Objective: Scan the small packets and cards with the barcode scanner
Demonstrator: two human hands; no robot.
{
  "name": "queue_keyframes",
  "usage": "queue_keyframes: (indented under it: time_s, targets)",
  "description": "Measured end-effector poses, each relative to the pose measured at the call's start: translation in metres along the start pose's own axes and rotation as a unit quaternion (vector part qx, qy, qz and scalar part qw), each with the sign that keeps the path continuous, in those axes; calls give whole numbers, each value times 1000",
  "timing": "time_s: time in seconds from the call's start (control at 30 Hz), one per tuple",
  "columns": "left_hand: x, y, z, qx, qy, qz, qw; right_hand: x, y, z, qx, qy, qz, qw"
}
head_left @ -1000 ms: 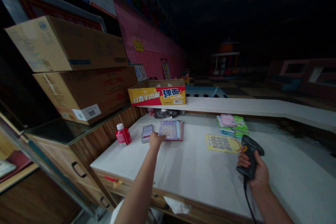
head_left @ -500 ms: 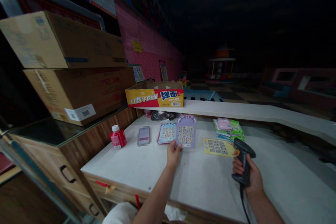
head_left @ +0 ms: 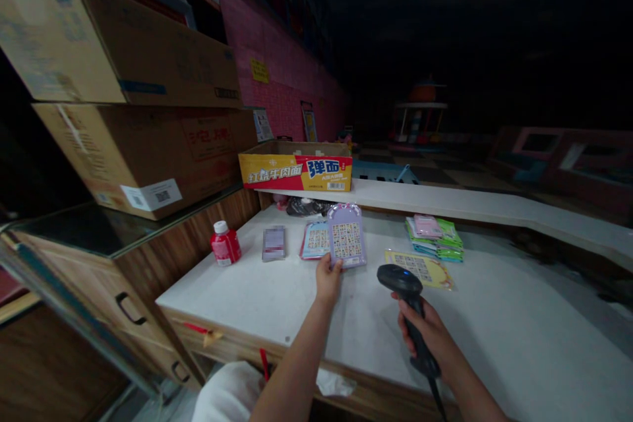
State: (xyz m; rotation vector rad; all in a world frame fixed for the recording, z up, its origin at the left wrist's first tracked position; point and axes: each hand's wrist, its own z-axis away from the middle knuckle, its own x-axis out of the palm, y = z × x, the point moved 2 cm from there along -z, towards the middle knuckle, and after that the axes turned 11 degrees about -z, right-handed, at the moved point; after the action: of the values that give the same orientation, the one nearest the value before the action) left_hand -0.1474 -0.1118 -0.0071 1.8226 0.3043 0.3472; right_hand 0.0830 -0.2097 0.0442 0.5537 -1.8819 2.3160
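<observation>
A: Where was the purple card (head_left: 347, 237), and why pinched there?

B: Toward the tabletop's (head_left: 376, 336) far edge, just right of the blue card pile (head_left: 314, 241). The left hand (head_left: 328, 279) gripped only its lower-left corner, presumably so the printed grid stayed uncovered.

A: And the right hand (head_left: 429, 331)?

B: It was wrapped around the black scanner's (head_left: 401, 279) handle, nearer the tabletop's front edge, probably so no fingers blocked its head.

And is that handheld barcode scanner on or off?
On, it seems: a blue light glows atop the barcode scanner in the right hand.
</observation>
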Motion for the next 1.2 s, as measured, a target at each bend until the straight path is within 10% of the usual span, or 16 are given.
queue_keyframes:
  time_s: [1.2]
  targets:
    - [2, 5, 2, -11, -2, -19, 1000, 12, -9, -10, -6, -23, 24, 999]
